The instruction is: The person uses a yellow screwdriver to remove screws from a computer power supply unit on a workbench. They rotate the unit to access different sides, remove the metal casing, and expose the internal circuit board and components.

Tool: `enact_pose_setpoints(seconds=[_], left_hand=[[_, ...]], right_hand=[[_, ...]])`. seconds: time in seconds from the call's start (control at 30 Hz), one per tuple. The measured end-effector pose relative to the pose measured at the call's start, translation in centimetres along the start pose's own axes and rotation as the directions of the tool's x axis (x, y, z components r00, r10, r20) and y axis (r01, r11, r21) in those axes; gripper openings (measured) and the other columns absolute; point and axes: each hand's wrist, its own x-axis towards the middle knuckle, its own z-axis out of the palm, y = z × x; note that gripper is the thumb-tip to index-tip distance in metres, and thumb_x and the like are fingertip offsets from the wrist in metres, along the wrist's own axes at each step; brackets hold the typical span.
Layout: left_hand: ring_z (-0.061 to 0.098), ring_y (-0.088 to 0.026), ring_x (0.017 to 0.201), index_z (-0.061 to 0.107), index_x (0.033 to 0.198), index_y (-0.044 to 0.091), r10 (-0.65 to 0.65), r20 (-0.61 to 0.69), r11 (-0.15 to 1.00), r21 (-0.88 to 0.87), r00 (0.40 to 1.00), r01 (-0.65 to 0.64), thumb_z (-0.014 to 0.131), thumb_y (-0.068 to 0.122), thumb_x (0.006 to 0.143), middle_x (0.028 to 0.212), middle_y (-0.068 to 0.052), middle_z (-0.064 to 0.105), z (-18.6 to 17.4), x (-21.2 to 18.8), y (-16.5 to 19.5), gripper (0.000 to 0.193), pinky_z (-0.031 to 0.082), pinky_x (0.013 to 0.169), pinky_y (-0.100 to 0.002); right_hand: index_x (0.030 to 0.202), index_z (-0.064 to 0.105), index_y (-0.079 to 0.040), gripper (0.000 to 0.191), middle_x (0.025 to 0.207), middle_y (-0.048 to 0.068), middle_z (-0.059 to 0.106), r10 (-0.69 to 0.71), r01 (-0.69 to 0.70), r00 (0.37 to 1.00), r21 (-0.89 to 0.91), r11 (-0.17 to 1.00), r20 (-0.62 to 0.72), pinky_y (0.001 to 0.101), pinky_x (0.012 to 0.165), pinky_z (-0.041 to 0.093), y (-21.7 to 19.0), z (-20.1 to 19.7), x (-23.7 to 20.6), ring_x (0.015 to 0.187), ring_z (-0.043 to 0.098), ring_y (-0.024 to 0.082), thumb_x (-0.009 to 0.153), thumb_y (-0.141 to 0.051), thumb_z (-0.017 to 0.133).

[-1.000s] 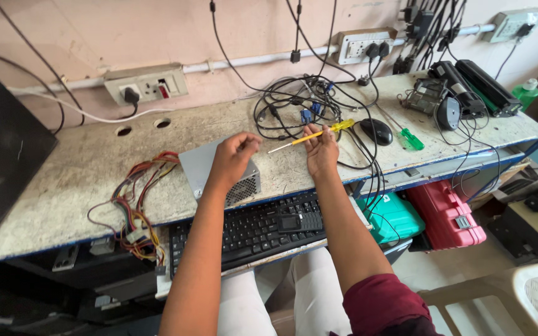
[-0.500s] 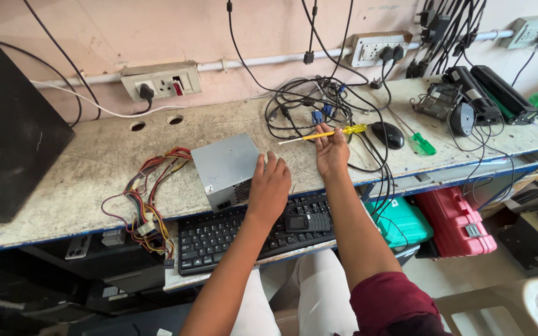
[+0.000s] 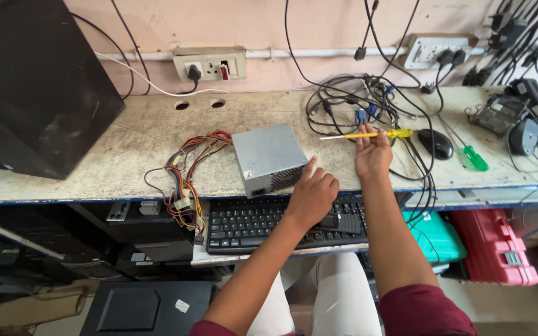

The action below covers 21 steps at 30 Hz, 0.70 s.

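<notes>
Yellow screwdriver [image 3: 368, 134] lies across right hand's [image 3: 373, 154] fingertips.

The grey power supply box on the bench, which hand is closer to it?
Left. The left hand sits at the grey power supply box's front right corner, one finger reaching it. The right hand is further right, holding the yellow screwdriver.

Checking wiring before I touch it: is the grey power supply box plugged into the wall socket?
Cannot tell: the power supply box lies on the bench with its coloured wire bundle trailing loose.
</notes>
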Motion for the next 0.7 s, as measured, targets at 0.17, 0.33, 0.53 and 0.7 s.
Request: enact_pose_setpoints(seconds=[0.17, 0.33, 0.53, 0.7], left_hand=[[0.065, -0.034, 0.086, 0.064, 0.077, 0.005, -0.204, -0.038, 0.912, -0.370, 0.978, 0.176, 0.061, 0.011, 0.088, 0.084, -0.013, 0.065, 2.3, 1.9, 1.6, 0.012, 0.052, 0.080, -0.047], [0.065, -0.037, 0.081, 0.066, 0.074, 0.004, -0.351, -0.029, 0.826, -0.481, 0.936, 0.295, 0.068, 0.012, 0.085, 0.080, -0.014, 0.064, 4.5, 4.9, 1.7, 0.014, 0.054, 0.072, -0.049], [0.064, -0.038, 0.090, 0.073, 0.091, 0.003, -0.380, 0.029, 0.790, -0.509, 0.924, 0.341, 0.071, 0.008, 0.083, 0.087, -0.015, 0.067, 4.5, 6.4, 1.3, 0.009, 0.054, 0.080, -0.047], [0.067, -0.034, 0.104, 0.072, 0.110, 0.005, -0.234, -0.160, 0.756, -0.651, 0.959, 0.076, 0.071, 0.008, 0.091, 0.108, -0.012, 0.070, -0.2, 3.1, 2.0, 0.019, 0.055, 0.089, -0.042]], right_hand=[[0.127, 0.058, -0.004, 0.036, 0.138, 0.013, 0.062, 0.022, -0.029, 0.996, 0.084, 0.996, 0.083, 0.0347, 0.100, 0.051, -0.7, -0.9, 0.9, 0.129, 0.061, 0.026, 0.108, -0.034, 0.057], [0.126, 0.057, -0.002, 0.037, 0.137, 0.014, 0.063, 0.015, -0.017, 0.999, 0.055, 0.998, 0.034, 0.0359, 0.101, 0.053, -1.1, -0.4, 1.1, 0.128, 0.060, 0.027, 0.107, -0.032, 0.050], [0.123, 0.052, -0.006, 0.029, 0.136, 0.016, 0.062, 0.003, -0.002, 0.999, 0.025, 1.000, -0.048, 0.0388, 0.100, 0.055, -1.3, -0.1, 0.1, 0.124, 0.063, 0.030, 0.109, -0.030, 0.043], [0.125, 0.054, -0.006, 0.032, 0.135, 0.017, 0.064, -0.002, 0.002, 1.000, 0.033, 0.999, -0.012, 0.0388, 0.098, 0.054, -0.9, -1.3, 1.1, 0.124, 0.063, 0.030, 0.109, -0.032, 0.046]])
